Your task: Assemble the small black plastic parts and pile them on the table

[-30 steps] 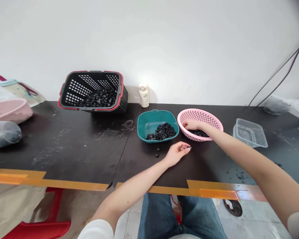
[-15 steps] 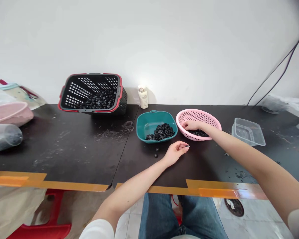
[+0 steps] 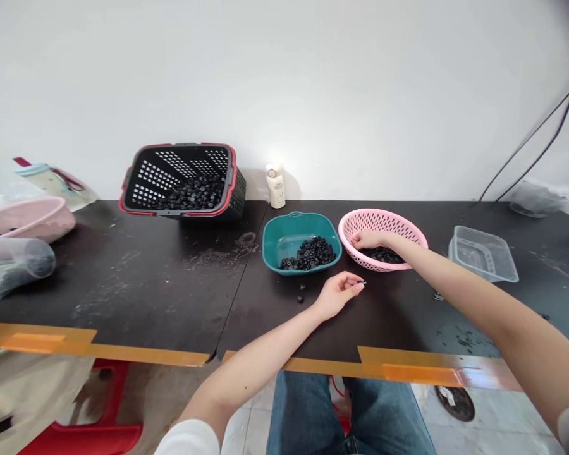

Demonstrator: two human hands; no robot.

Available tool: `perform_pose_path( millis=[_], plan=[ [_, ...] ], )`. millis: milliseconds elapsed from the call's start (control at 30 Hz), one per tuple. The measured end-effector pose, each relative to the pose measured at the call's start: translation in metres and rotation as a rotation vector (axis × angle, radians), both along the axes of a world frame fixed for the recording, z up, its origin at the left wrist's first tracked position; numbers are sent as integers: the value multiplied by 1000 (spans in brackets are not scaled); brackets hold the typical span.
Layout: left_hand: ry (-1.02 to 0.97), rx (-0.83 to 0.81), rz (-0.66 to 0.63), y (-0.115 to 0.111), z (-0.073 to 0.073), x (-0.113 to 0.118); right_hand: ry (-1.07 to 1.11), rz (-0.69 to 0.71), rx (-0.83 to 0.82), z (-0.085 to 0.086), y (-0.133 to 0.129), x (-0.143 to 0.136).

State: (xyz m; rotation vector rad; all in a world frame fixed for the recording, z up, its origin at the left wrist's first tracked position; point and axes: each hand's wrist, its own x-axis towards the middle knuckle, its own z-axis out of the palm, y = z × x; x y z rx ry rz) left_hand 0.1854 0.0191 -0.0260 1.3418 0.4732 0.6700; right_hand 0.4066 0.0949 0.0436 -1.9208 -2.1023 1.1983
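My left hand (image 3: 336,295) is over the dark table in front of the teal basin, its fingertips pinched on a small dark piece (image 3: 361,282). Inside the pink basket (image 3: 377,218), at its left side, is my right hand (image 3: 367,239); its fingers point down by the black parts (image 3: 384,254) and what they hold, if anything, is hidden. The teal basin (image 3: 281,234) holds a heap of small round black parts (image 3: 315,251). Two loose black parts (image 3: 300,298) lie on the table just left of my left hand.
A dark crate (image 3: 239,196) with red trim, tilted, holds black parts at the back left. Near the wall stands a white bottle (image 3: 276,188). A clear plastic box (image 3: 483,256) sits right. Far left are a pink basin (image 3: 52,221) and a clear bag (image 3: 33,259).
The view has shifted slightly, so everything sits a little further right. Both hands stay in nearly the same places, the left by the basin and the right in the pink basket.
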Motion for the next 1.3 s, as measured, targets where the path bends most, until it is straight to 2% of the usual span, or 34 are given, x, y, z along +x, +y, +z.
perform_pose_path(
  millis=[267, 433, 600, 767, 900, 1000, 1100, 1200, 1300],
  plan=[
    [9, 7, 6, 0, 2, -1, 53, -54, -47, 20, -7, 3],
    [20, 13, 7, 0, 2, -1, 74, -94, -28, 21, -12, 5],
    [15, 0, 8, 0, 4, -1, 233, -124, -103, 19, -15, 4],
    [20, -5, 13, -1, 7, -2, 273, -129, -126, 22, -18, 2],
    [21, 2, 10, 0, 4, -1, 357, -150, -85, 26, -22, 3],
    [16, 16, 27, 0, 0, 0, 460, -234, 15, 28, -30, 5],
    [24, 106, 120, -3, -1, -2, 682, -382, 151, 32, -50, 3],
    [62, 346, 319, -9, 5, -8, 1033, -532, 244, 34, -85, -13],
    [35, 509, 478, -13, 12, -14, 1259, -586, 222, 26, -118, -42]
  ],
)
